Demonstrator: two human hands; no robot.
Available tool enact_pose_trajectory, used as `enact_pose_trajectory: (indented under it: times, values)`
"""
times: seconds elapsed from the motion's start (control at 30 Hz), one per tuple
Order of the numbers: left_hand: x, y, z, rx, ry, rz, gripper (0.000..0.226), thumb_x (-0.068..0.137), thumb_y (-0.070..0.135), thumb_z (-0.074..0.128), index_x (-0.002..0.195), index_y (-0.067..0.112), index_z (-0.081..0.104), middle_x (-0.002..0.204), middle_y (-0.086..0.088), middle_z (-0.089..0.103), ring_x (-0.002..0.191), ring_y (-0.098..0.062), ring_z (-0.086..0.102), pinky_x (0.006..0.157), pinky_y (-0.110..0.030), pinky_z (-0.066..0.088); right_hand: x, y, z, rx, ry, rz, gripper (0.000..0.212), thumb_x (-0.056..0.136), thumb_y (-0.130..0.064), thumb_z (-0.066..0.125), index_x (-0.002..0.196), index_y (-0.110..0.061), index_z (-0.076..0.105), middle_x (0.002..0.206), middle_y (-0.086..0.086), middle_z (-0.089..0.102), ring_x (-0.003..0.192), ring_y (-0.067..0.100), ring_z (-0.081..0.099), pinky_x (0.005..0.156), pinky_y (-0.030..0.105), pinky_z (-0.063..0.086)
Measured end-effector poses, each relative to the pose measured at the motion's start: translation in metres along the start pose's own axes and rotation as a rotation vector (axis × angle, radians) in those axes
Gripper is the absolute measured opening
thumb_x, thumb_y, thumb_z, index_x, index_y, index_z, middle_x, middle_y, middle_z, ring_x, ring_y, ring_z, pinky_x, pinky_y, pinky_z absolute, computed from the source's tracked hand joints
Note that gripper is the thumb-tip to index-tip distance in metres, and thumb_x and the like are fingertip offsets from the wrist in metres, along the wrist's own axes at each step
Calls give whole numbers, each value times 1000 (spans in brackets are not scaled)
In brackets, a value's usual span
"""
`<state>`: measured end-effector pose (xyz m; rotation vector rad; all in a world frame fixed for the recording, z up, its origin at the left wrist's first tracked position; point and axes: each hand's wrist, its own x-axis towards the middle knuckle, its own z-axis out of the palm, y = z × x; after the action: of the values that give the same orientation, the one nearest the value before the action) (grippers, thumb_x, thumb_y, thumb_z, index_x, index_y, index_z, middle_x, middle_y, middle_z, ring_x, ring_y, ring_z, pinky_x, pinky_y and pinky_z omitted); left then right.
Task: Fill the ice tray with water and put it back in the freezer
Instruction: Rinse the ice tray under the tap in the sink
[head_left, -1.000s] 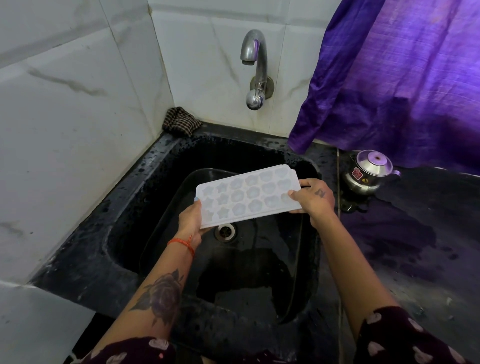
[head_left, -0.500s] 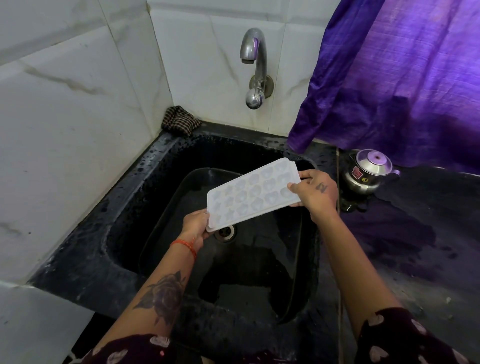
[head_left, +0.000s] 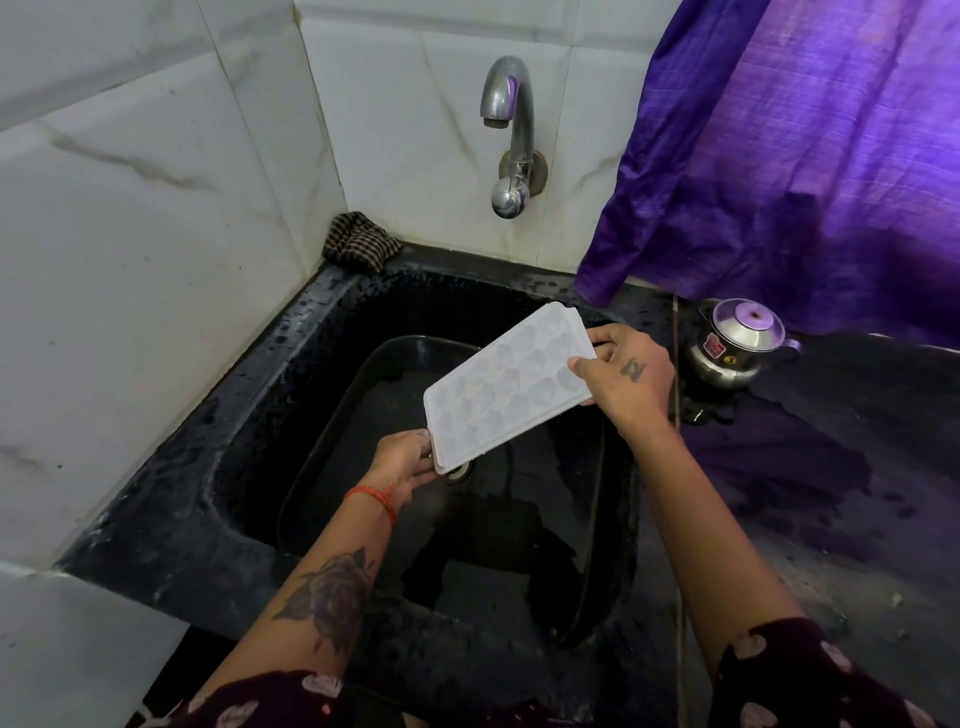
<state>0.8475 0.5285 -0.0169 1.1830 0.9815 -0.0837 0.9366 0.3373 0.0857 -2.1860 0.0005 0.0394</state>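
A white ice tray (head_left: 506, 384) with many small shaped cups hangs over the black sink (head_left: 249, 415), tilted steeply with its left end down toward the drain. My left hand (head_left: 402, 460) grips that lower left corner from beneath. My right hand (head_left: 626, 376) holds the raised right end, thumb on top. A chrome tap (head_left: 511, 135) juts from the tiled wall above the sink; no water runs from it.
A small steel pot with a lid (head_left: 735, 343) stands on the wet black counter right of the sink. A purple curtain (head_left: 805, 156) hangs over the counter at the back right. A checked cloth (head_left: 361, 241) lies in the sink's back left corner.
The tray has tipped from nearly level to a steep slant, left end dropping, right end rising. My left hand has slid down under the lower corner.
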Motion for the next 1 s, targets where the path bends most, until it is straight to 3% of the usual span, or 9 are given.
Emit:
enact_pose_trajectory:
  times: [0.1, 0.2, 0.3, 0.4, 0.47, 0.63, 1.0]
  values:
    - [2, -3, 0, 5, -30, -7, 24, 98, 4, 42, 119, 1, 52, 99, -14, 65, 88, -27, 64, 82, -40, 50, -3, -3, -1, -51, 2, -63, 30, 79, -14, 70, 109, -15, 67, 90, 0, 70, 85, 18, 66, 80, 37, 57]
    - [2, -5, 1, -17, -69, -19, 24, 99, 6, 41, 119, 0, 52, 88, -11, 64, 79, -25, 63, 74, -37, 52, -6, -6, -2, -94, 3, -110, 28, 80, -13, 69, 107, -15, 67, 86, -2, 66, 81, 14, 61, 73, 23, 50]
    - [4, -6, 1, -18, -63, -20, 29, 99, 7, 41, 126, -1, 48, 99, -14, 63, 99, -32, 62, 80, -39, 51, -8, -8, -2, -126, -5, -145, 25, 80, -14, 68, 106, -17, 67, 89, -2, 68, 80, 11, 58, 59, 7, 33]
    - [7, -6, 1, -21, -43, -22, 33, 100, 8, 41, 132, 1, 44, 130, -20, 55, 122, -37, 52, 91, -42, 45, -10, -11, -1, -157, -10, -157, 24, 81, -15, 69, 105, -19, 66, 95, -2, 69, 84, 12, 58, 64, 15, 36]
    - [8, -4, 1, -23, -34, -17, 34, 100, 7, 40, 133, 2, 43, 136, -21, 50, 125, -38, 50, 93, -42, 43, -11, -13, 0, -170, -10, -170, 23, 82, -15, 69, 104, -19, 66, 96, -2, 69, 86, 14, 60, 71, 19, 38]
    - [12, -3, 0, -24, -27, -4, 33, 100, 7, 39, 133, 2, 43, 139, -21, 47, 126, -38, 48, 97, -43, 43, -12, -15, 0, -195, -8, -213, 21, 82, -14, 68, 103, -19, 66, 97, 0, 69, 89, 18, 63, 76, 23, 44]
    - [13, 1, 1, -53, -43, 18, 33, 100, 7, 41, 132, 4, 44, 138, -20, 48, 123, -37, 51, 90, -40, 46, -19, -20, -1, -210, 21, -318, 20, 83, -14, 69, 103, -18, 66, 94, -1, 69, 84, 12, 58, 72, 20, 35]
